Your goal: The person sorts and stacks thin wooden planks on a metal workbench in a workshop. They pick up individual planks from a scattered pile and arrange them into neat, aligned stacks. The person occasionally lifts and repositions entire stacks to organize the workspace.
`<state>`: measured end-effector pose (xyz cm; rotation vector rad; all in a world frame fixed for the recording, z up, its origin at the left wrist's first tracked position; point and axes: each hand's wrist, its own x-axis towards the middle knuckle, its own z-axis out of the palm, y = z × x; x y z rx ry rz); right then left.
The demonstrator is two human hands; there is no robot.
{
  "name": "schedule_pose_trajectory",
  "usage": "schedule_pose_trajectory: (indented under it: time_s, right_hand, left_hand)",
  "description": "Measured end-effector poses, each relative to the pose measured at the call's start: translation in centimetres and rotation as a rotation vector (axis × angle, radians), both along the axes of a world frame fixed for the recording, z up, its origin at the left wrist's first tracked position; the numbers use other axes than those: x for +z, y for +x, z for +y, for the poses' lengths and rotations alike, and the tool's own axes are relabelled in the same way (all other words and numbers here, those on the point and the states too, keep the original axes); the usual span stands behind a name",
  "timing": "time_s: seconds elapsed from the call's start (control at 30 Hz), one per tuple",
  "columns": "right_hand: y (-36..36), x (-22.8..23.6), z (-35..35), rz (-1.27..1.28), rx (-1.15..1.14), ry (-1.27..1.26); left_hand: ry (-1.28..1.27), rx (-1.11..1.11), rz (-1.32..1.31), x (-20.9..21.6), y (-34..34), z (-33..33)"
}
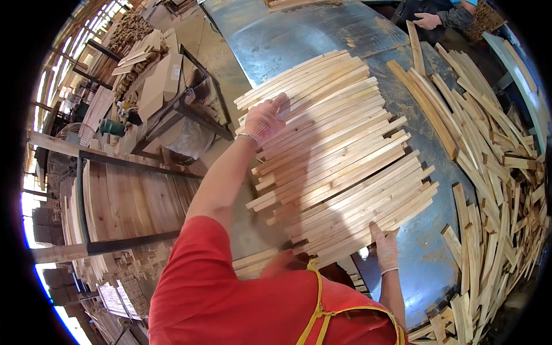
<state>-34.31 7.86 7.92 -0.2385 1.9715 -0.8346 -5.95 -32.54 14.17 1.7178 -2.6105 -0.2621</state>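
Observation:
A row of pale wooden strips lies side by side on a metal-topped table, their ends uneven, with narrow gaps between some. My left hand, in a thin light glove, lies over the left ends of the strips towards the far side, fingers stretched out. At the near right edge of the row is my right hand, gloved too, its thumb against the nearest strips and apart from the fingers. Part of its fingers is hard to make out. The near left strips lie in my shadow.
Loose strips are heaped along the table's right side. Another person's hand shows at the far right. To the left stand a dark metal frame with cardboard on it, and a rack of boards.

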Motion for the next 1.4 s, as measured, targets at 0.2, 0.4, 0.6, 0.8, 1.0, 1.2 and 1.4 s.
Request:
schedule_pose_trajectory:
  time_s: [0.2,0.4,0.6,0.8,1.0,1.2,1.4]
  right_hand:
    - [1.1,-6.2,2.2,0.118,-0.027,-0.300]
    - [3.3,-5.4,1.5,0.229,-0.063,-0.221]
    - [2.8,-5.6,1.2,0.323,0.004,-0.079]
    - [3.4,-3.5,0.7,0.292,-0.004,-0.096]
    - [0.6,-3.3,4.1,0.302,0.048,-0.046]
    - [-14.9,-1.8,12.8,0.513,-0.125,-0.021]
    - [-34.4,3.3,22.3,1.276,-0.141,0.616]
  left_hand:
    - [-0.379,-0.047,0.190,-3.2,5.7,3.6]
    - [0.404,0.747,0.881,-10.8,15.4,13.8]
    - [0.971,0.680,1.258,-12.2,17.3,10.3]
    - [1.336,0.130,1.050,1.6,8.1,3.0]
    - [0.706,-0.180,0.231,1.2,2.7,4.1]
    - [-0.135,-0.564,-0.004,-5.0,11.4,1.2]
    - [-0.356,-0.058,-0.278,-5.2,7.1,5.0]
